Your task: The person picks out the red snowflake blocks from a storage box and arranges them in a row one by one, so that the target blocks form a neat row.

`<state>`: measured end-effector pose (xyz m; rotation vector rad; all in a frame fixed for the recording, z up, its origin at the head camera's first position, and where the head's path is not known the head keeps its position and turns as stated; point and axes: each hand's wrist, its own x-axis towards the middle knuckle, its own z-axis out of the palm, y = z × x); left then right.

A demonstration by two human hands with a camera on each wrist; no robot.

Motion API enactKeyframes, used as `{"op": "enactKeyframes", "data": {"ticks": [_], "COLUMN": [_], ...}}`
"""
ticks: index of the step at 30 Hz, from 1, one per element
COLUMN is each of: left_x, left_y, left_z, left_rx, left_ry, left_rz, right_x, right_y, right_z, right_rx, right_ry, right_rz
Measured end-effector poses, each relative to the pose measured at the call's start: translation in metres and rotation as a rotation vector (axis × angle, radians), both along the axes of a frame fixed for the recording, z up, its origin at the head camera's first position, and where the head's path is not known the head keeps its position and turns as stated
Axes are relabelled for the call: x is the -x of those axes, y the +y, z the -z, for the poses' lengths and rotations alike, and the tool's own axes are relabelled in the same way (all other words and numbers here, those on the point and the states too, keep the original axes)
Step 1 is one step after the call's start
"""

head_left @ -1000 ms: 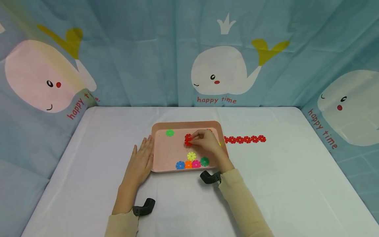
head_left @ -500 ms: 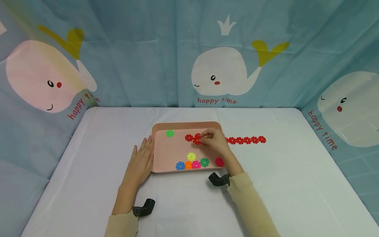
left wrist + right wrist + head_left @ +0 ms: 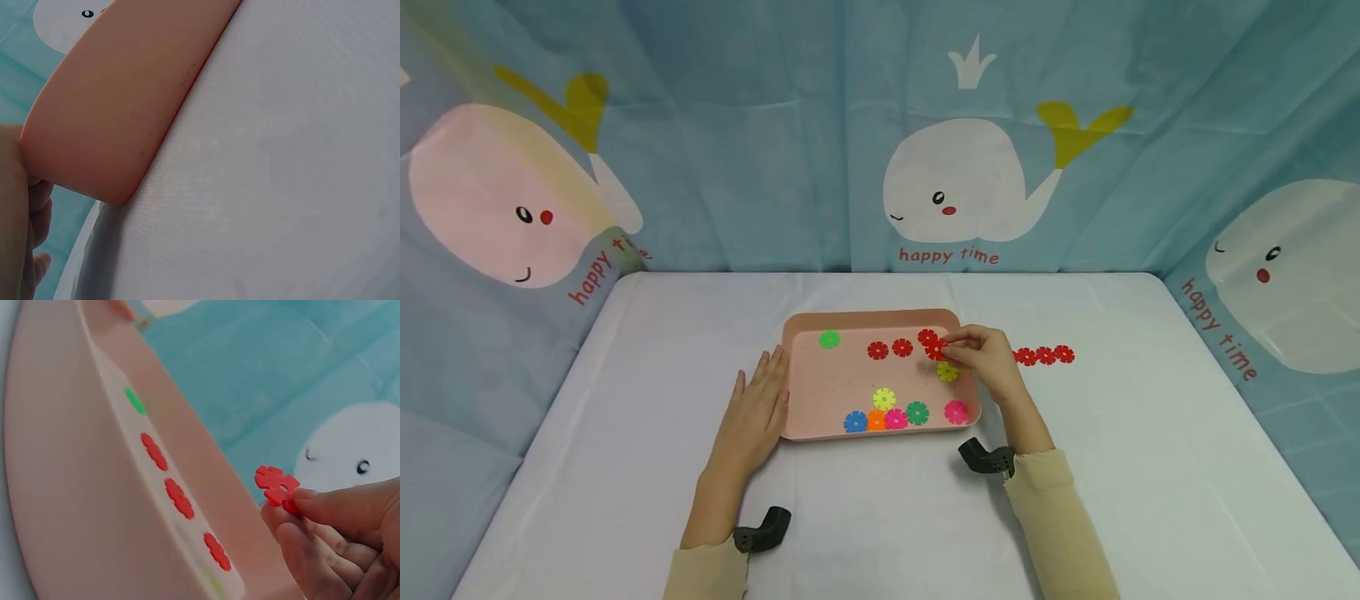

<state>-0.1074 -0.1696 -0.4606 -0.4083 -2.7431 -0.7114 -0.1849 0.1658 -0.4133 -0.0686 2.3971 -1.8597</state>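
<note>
My right hand [image 3: 988,358] pinches a red snowflake disc [image 3: 278,486] between thumb and fingertips, above the right part of the pink tray [image 3: 820,396]. Below and left of it in the tray lie three more red discs, the nearest being a red disc [image 3: 927,337] close to the back wall. A yellow disc [image 3: 947,372] sits just under the pinching fingers. My left hand [image 3: 756,408] lies with straight fingers along the tray's left edge, touching it. Most of that hand is out of sight in the left wrist view.
A row of red discs [image 3: 1045,355] stretches over the white table [image 3: 1150,467] right of the tray, partly hidden by my right hand. Inside the tray are a light green disc [image 3: 830,339] at back left and several coloured discs, including a blue disc [image 3: 856,422], along the front.
My right hand has moved rightward across the tray, carrying the red disc past the other red ones. The left hand stays at the tray's edge.
</note>
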Motion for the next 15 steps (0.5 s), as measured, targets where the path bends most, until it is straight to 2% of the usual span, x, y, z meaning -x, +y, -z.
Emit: {"op": "enactKeyframes", "data": {"ticks": [8, 15], "left_x": [-0.001, 0.002], "left_y": [-0.002, -0.001], "left_z": [0.001, 0.002], "left_rx": [0.003, 0.006], "left_ry": [0.003, -0.004], "left_rz": [-0.005, 0.005], "right_x": [0.003, 0.006], "right_y": [0.012, 0.026], "right_z": [0.005, 0.006], "right_rx": [0.056, 0.071], "right_ry": [0.007, -0.042], "right_rz": [0.014, 0.063]}}
